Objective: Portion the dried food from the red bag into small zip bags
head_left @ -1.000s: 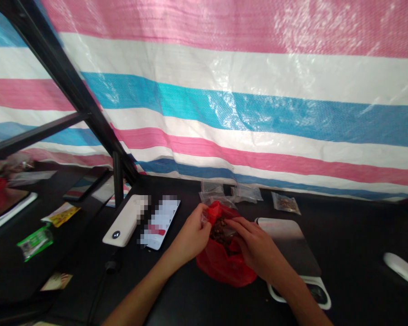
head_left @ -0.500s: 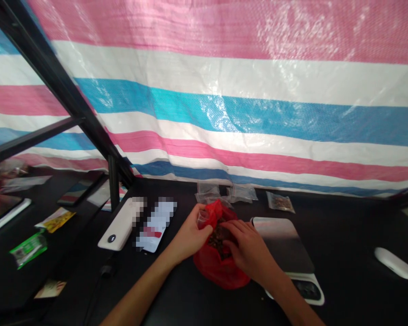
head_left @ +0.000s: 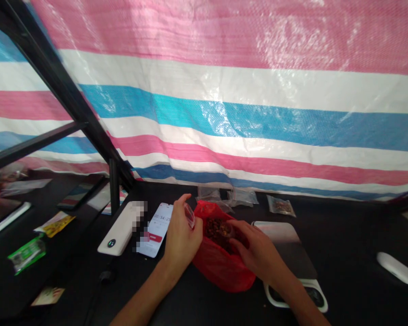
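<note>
A red plastic bag [head_left: 221,267] lies open on the black table [head_left: 347,253], with small brown pieces [head_left: 217,227] showing in its mouth. My left hand [head_left: 180,235] is beside the bag's left edge, fingers pinched on a small clear plastic bag [head_left: 189,215]. My right hand [head_left: 258,253] reaches into the red bag from the right, its fingertips closed among the brown pieces.
A digital scale [head_left: 289,251] sits under my right forearm. A phone [head_left: 156,228] and a white power bank [head_left: 122,228] lie to the left. Small clear bags [head_left: 245,195], one filled [head_left: 280,206], line the striped tarp. A white object [head_left: 396,268] lies far right; packets [head_left: 25,253] far left.
My left hand has drawn the small clear bag up and left, off the red bag's mouth. The right hand has stayed in the red bag.
</note>
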{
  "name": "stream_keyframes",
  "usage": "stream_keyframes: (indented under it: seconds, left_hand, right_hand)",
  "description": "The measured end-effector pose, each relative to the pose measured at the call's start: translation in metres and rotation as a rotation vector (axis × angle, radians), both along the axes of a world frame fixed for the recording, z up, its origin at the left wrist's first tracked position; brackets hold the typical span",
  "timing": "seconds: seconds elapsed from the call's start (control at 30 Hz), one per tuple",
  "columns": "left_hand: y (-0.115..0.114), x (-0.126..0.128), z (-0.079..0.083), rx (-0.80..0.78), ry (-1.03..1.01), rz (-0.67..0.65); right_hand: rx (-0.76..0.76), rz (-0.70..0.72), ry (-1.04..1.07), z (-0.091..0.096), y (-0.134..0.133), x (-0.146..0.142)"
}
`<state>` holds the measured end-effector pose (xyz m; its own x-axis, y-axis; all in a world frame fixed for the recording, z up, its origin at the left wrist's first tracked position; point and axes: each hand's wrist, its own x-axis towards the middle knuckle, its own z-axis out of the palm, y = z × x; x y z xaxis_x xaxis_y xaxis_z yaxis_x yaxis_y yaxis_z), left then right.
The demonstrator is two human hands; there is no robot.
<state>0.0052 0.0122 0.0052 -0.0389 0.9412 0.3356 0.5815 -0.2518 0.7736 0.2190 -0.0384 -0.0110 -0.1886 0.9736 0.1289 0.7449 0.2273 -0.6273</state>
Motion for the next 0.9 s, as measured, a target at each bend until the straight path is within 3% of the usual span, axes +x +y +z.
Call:
stream_keyframes:
  seconds: [0.1, 0.17, 0.3, 0.37, 0.43, 0.53, 0.6, 0.77, 0.9]
  left_hand:
    - [-0.008, 0.000, 0.005, 0.197, 0.053, 0.046]
    - [-0.019, 0.000, 0.008, 0.376, 0.081, 0.007]
    - [-0.048, 0.002, 0.014, 0.616, 0.105, -0.362]
    - [-0.058, 0.007, 0.015, 0.578, 0.137, -0.605]
    - [-0.061, 0.013, 0.013, 0.322, 0.094, -0.719]
    - [-0.053, 0.023, 0.006, -0.063, -0.110, -0.624]
    - [-0.043, 0.026, -0.001, -0.226, -0.241, -0.547]
    - [-0.028, 0.030, -0.012, -0.331, -0.403, -0.495]
    - [-0.029, 0.031, -0.019, -0.381, -0.366, -0.501]
  right_hand:
    - [0.039, 0.018, -0.030, 0.003, 0.001, 0.005]
    - [0.063, 0.024, -0.030, 0.006, 0.000, 0.007]
    - [0.107, 0.055, -0.018, 0.012, -0.001, 0.010]
    - [0.132, 0.072, -0.024, 0.013, -0.002, 0.012]
    - [0.175, 0.075, -0.035, 0.014, -0.002, 0.014]
    - [0.250, 0.051, -0.048, 0.015, -0.001, 0.019]
    - [0.300, 0.024, -0.047, 0.015, -0.002, 0.022]
    - [0.393, 0.056, -0.011, 0.017, -0.007, 0.016]
    - [0.382, 0.136, 0.002, 0.016, -0.012, 0.003]
